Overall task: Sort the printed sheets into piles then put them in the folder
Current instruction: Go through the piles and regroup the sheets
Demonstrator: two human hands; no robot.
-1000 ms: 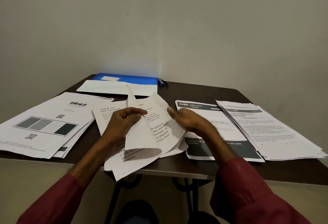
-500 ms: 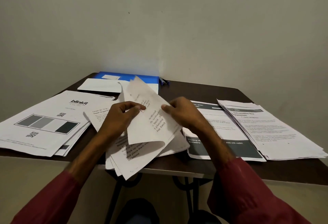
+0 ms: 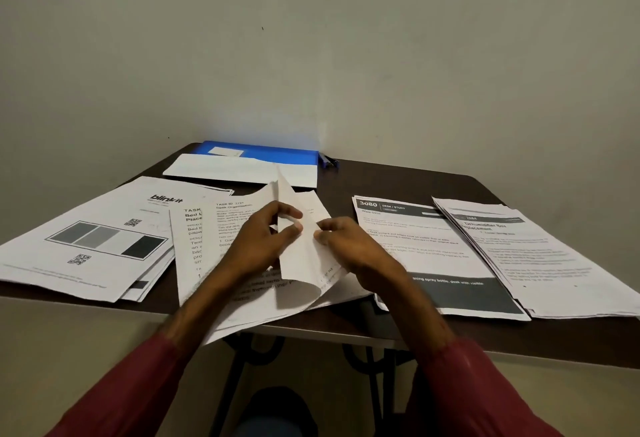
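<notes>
Nearest to the camera, two dark red sleeves (image 3: 138, 384) reach over the front edge of the desk (image 3: 398, 180). The left hand (image 3: 263, 246) and the right hand (image 3: 349, 246) hold one printed sheet (image 3: 301, 256) between them. The fingers (image 3: 291, 211) of the left hand are curled and pinch the sheet against the thumb. The right thumb and forefinger pinch its right edge. The sheet is raised and bent over the middle pile (image 3: 195, 256). Its long axis runs away from the person, and its top corner points up toward the wall (image 3: 311, 56).

The left pile (image 3: 86, 239) lies flat beside the middle pile and has a grey bar print on top. To the right lie a pile with a dark band (image 3: 450, 256) and the far right pile (image 3: 540, 256), which overlaps its edge.

At the back of the dark brown desk lies a blue folder (image 3: 277, 152), its long side along the wall, with a white sheet (image 3: 239, 170) partly over it. A pen (image 3: 329, 161) lies just beside the folder. The wall is plain and pale.
</notes>
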